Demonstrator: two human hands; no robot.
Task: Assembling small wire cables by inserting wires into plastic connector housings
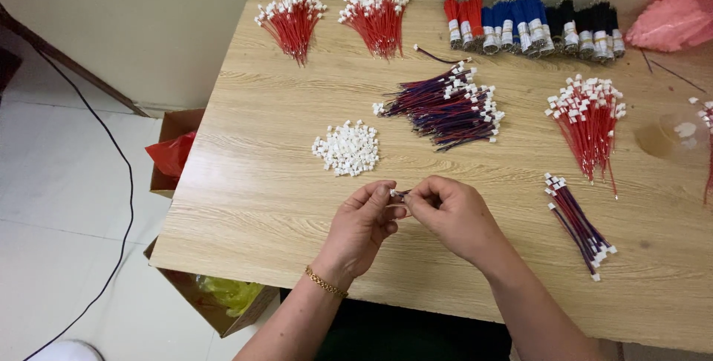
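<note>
Fingers [380, 196] of both hands meet over the near middle of the worktop, pinching one small white connector [398, 194] between them. Left hand [362, 229] grips it with thumb and forefinger pressed together; right hand [453, 216] closes on it from the other side — whether a wire runs from it I cannot tell. A gold bracelet [325, 282] sits on the left wrist.

Largest first: the wooden worktop [282, 205] carries everything. Along its far edge lies a row of banded wire bundles [531, 27], red, then blue, then black. Beside them at the far right corner, a pink plastic bag [672, 15], contents not readable. Two fans of red wires [293, 19] with white ends lie at the far left. At the centre, a heap of red-and-blue wire pairs [445, 105] tipped with white plugs. To the right, another red sheaf [587, 127]. Near the right hand — a small bunch of finished red-and-blue leads [579, 227]. Just beyond the hands, a loose pile of white connectors [347, 148].

Containers: a clear shallow dish [672, 134] at the right edge holds a few white pieces. On the floor to the left, one cardboard box [172, 149] holds red plastic; a nearer box [215, 298] under the worktop edge holds yellow-green plastic. A black cable [122, 183] trails over the floor.
</note>
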